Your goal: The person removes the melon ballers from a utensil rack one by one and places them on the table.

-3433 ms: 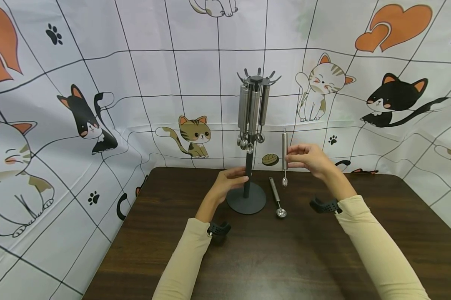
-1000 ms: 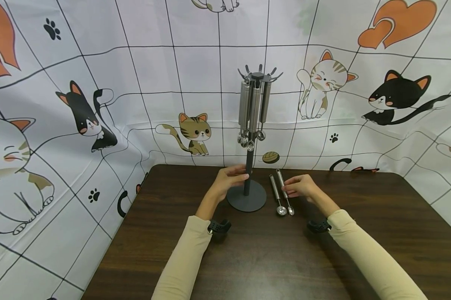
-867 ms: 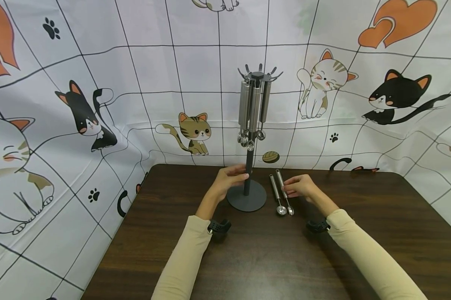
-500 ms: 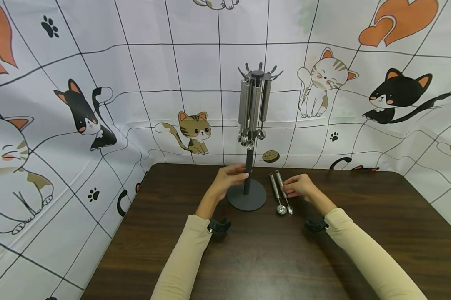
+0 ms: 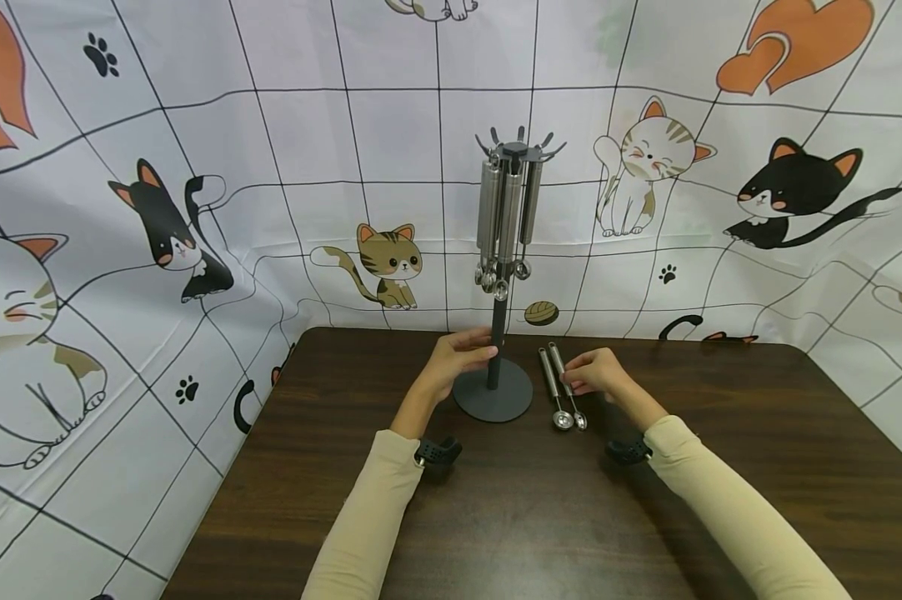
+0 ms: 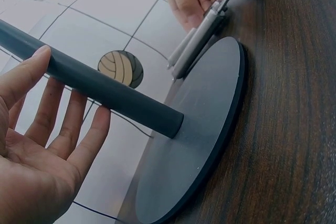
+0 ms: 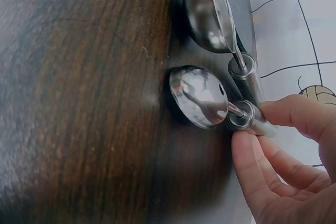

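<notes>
At the left, the left hand point(image 5: 454, 360) has its grip closed on the pole point(image 5: 499, 318) of the dark stand. In the head view the far side of this hand is hidden, but the left wrist view shows the thumb on one side of the pole and the fingertips on the other. The round base point(image 6: 205, 108) is on the bench point(image 5: 496, 517). Only the head view shows the hanging utensils point(image 5: 507, 217) under the hooks of the stand.

To the right of the base lies the larger scoop point(image 5: 563, 420), and just beside it is the smaller scoop point(image 5: 580, 421). The right hand point(image 5: 598, 372) pinches the smaller scoop by its handle, near the bowl, as the right wrist view makes clear. This view shows both bowls close; the handle ends appear in the head view. Whether the smaller scoop touches the bench, I cannot tell.
</notes>
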A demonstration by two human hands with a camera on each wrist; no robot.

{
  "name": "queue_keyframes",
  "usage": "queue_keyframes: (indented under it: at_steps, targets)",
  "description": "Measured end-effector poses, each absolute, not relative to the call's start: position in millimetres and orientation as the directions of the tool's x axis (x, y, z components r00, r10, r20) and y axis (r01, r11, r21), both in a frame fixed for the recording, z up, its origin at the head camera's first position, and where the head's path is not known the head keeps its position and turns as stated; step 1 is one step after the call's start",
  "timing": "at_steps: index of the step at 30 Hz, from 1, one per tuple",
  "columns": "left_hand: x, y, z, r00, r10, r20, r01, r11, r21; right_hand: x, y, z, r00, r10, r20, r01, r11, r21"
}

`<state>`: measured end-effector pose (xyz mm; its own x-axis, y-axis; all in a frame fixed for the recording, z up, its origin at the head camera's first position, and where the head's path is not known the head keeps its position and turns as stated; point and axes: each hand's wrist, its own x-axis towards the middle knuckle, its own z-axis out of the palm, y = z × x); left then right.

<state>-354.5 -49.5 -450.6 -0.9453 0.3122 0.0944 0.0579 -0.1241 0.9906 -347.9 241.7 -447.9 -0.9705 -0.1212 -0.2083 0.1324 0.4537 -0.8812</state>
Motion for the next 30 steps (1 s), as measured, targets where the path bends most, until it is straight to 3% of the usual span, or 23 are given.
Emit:
queue_keyframes:
  at_steps: [30]
  targets:
    - [-354.1,-49.4,-451.4,-0.942,0.319,0.103,0.066,-0.125,0.99,-347.6,238.0,-442.1,-0.968,-0.101,-0.231,0.162,0.452,-0.877]
